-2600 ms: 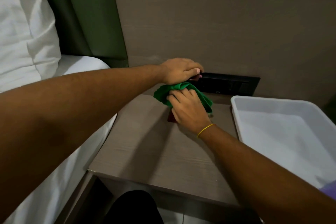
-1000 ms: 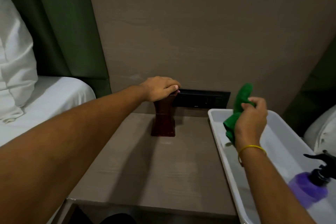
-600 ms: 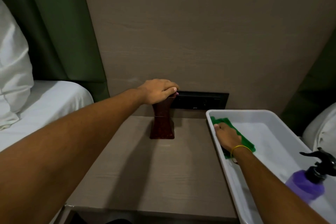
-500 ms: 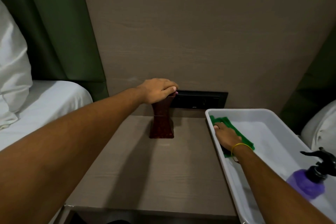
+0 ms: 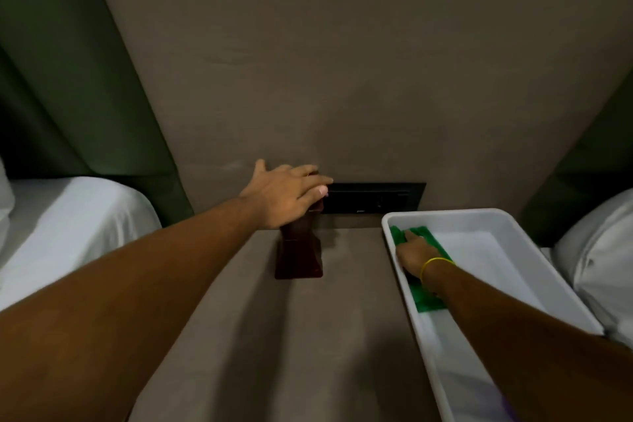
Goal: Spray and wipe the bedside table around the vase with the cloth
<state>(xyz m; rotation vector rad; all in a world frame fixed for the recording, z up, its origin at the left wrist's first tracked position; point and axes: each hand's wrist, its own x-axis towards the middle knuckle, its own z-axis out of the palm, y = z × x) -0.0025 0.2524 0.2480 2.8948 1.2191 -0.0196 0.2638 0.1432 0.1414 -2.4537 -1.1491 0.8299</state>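
Observation:
A dark red-brown vase (image 5: 298,257) stands upright at the back of the bedside table (image 5: 291,346). My left hand (image 5: 284,195) hovers over the vase's top with fingers stretched out and thumb raised, not gripping it; the vase's mouth is hidden under my palm. The green cloth (image 5: 426,298) lies along the left inner side of a white tray (image 5: 479,212) at the table's right. My right hand (image 5: 412,252) rests flat on the cloth inside the tray.
A black switch panel (image 5: 373,197) sits in the wall behind the vase. A white bed (image 5: 68,223) lies to the left under green padding (image 5: 68,79), and a white pillow (image 5: 599,257) lies to the right of the tray.
My right hand carried the cloth from the vase into the tray and laid it down. My left hand, which gripped the vase's top, has now spread its fingers.

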